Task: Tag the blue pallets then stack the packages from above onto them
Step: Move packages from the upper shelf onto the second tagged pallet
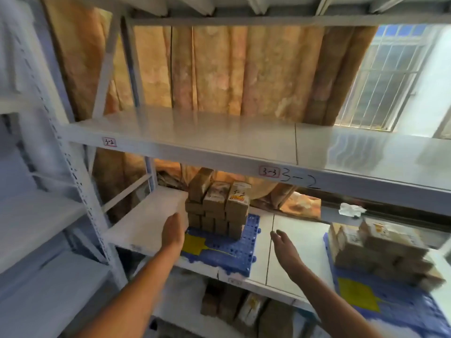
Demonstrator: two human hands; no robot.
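While both arms reach forward, left hand (pixel 173 230) and right hand (pixel 283 243) hold nothing.

Two bare forearms in shot — no sleeves showing anywhere up to the frame's lower edge. The left hand (pixel 173 231) wears no glove, no ring, no watch at the wrist. Same story on the right hand (pixel 285 248) — uncovered, wrist unadorned, fingers slightly motion-blurred.

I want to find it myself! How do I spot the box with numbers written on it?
Find the grey metal rack and its middle shelf. On the blue pallet by the left hand stands a stack of brown packages. Your box is the top right one, the only one with handwriting above an orange picture.
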